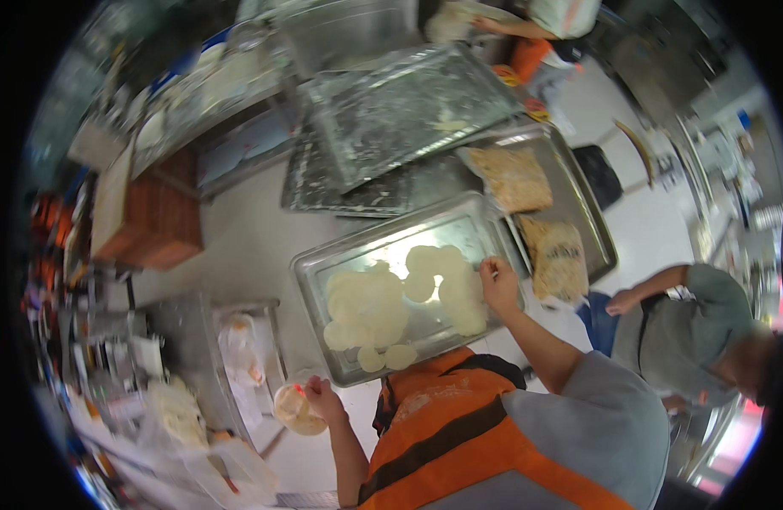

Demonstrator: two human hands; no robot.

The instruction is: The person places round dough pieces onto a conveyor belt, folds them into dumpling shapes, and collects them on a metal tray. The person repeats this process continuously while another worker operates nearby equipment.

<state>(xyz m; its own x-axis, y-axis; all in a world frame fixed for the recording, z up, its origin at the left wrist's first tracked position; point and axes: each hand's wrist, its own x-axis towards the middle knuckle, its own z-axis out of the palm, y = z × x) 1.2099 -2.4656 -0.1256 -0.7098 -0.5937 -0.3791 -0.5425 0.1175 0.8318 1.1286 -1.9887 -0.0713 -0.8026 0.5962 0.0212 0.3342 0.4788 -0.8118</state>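
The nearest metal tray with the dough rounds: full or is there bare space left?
Partly full. Pale dough rounds cover the middle of the tray; bare metal shows along its left and far edges. The right hand touches the rounds.

The left shelf's (111,365) clutter is blurred, and a co-worker's (561,13) body is cropped.

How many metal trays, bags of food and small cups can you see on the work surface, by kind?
Metal trays: 4, namely the tray with dough rounds, the tray with bags, the floured tray and the dark tray under it.
Bags of food: 2, the upper bag and the lower bag.
Small cups: 1, the cup at the left hand.
Total: 7
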